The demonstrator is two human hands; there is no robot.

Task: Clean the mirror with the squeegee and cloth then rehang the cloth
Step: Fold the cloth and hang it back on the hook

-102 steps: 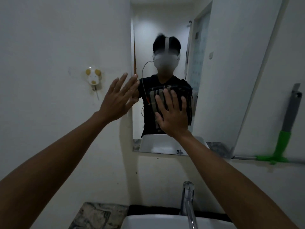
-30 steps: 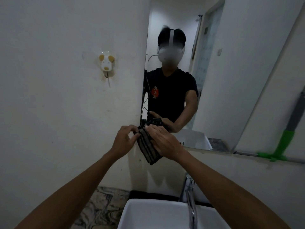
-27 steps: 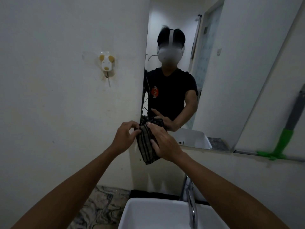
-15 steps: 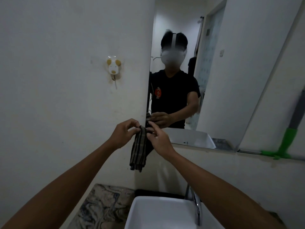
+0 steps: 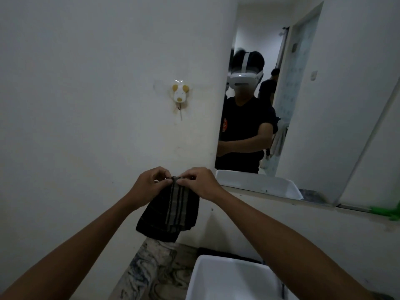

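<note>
A dark cloth [image 5: 171, 213] with grey stripes hangs folded from both my hands, in front of the white wall. My left hand [image 5: 149, 187] and my right hand [image 5: 200, 182] pinch its top edge close together. The mirror [image 5: 287, 109] is up to the right of my hands and reflects me. A mouse-shaped wall hook [image 5: 179, 95] sits on the wall above the cloth, well apart from it. Only the green head of the squeegee [image 5: 388, 213] shows at the right edge, on the ledge under the mirror.
A white basin [image 5: 229, 280] lies below my right forearm. A marbled countertop [image 5: 151, 273] lies to its left. In the mirror a second person stands in a doorway behind me.
The cloth came off the mirror glass and down to the left. Both hands now hold its top edge and it hangs wider. My view has turned left toward the hook.
</note>
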